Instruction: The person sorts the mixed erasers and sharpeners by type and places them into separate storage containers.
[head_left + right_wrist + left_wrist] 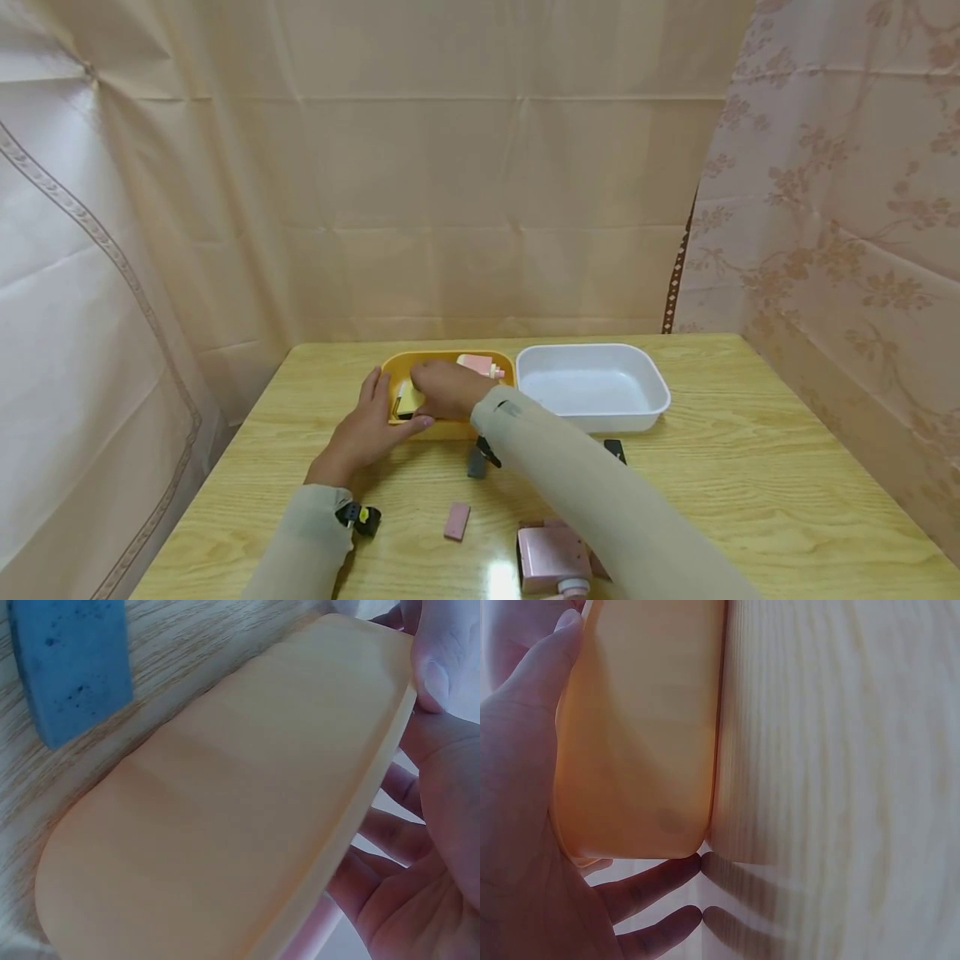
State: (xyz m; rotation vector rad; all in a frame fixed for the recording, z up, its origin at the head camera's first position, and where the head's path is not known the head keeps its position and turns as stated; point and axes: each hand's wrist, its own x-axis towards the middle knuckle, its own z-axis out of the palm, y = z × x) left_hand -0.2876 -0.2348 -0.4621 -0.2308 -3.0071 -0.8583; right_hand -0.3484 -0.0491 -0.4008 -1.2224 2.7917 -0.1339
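Note:
A yellow tray point(450, 430) stands near the back of the table. My left hand point(363, 429) holds its near left corner, thumb along the front rim and fingers round the outside of the end wall; in the left wrist view fingertips point(686, 864) reach down to the tabletop. Inside the tray, my right hand point(452, 390) has curled fingers, with index finger and thumb at either side of a small yellow block point(409, 400) with a dark lower edge. Its other fingers are mostly hidden by the hand. Behind lies a pink-and-white bottle point(476, 363) with a nozzle.
A white tray point(581, 423) stands right of the yellow one. In front lie a dark grey-blue block point(476, 463), a black piece point(615, 451) and a flat pink block point(457, 521). A boxy pink thing point(553, 557) with a white round part sits at the near edge, partly behind the right sleeve.

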